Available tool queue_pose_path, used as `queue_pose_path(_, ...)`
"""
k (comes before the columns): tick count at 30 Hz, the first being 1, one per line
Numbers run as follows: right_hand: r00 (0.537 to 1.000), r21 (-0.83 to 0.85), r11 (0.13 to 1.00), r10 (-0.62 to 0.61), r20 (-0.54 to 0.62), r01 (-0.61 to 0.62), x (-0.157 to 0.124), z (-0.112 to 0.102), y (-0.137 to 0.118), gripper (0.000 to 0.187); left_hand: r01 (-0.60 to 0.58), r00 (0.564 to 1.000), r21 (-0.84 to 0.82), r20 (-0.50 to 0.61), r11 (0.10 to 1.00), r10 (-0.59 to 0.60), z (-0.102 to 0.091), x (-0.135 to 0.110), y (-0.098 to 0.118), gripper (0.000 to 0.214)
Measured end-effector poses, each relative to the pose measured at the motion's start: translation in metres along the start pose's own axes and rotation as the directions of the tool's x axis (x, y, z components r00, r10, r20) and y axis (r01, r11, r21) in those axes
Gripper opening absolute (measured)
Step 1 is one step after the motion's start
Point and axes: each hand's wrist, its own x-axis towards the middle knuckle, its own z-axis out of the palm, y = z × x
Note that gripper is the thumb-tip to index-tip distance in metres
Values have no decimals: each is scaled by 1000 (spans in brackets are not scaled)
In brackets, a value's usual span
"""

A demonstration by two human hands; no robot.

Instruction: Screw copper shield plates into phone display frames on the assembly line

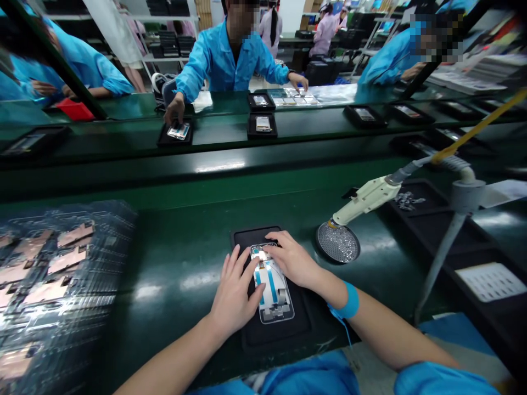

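Green bench (173, 241); black tray (288, 323); mesh disc (338, 243)

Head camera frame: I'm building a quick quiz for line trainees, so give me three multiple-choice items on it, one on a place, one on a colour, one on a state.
1. Where does the phone frame lie?
A. on the black mat
B. on the round mesh dish
C. in the stacked trays

2. What colour is the wrist band?
A. red
B. blue
C. yellow

3. What are the hands doing?
A. both lifted clear
B. only one touches
C. left hand and right hand both rest on the frame

Answers: A, the frame sits on the mat; B, the band is plainly blue; C, fingers of both lie on it.
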Motion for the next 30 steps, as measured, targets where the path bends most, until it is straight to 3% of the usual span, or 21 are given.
queue_pose_path(5,997,-96,993,-66,39,70,-13,-3,-9,41,-106,991,152,97,983,92,-5,5,0,57)
queue_pose_path(10,961,-162,978,-88,263,134,-32,-15,-15,52,-135,989,204,93,970,118,-4,6,0,56)
queue_pose_path(13,940,-182,970,-94,327,160,-36,-17,-13,56,-121,989,198,107,973,101,-3,7,1,56)
queue_pose_path(16,950,-153,976,-104,294,154,-32,-14,-10,51,-113,988,188,129,976,89,-4,8,0,56)
queue_pose_path(22,994,53,996,-77,77,73,-4,-2,-4,35,-111,983,175,163,978,82,-7,8,-4,57)
queue_pose_path(30,992,48,993,-107,60,104,5,-1,-7,28,-138,989,189,79,972,125,3,7,-14,55)
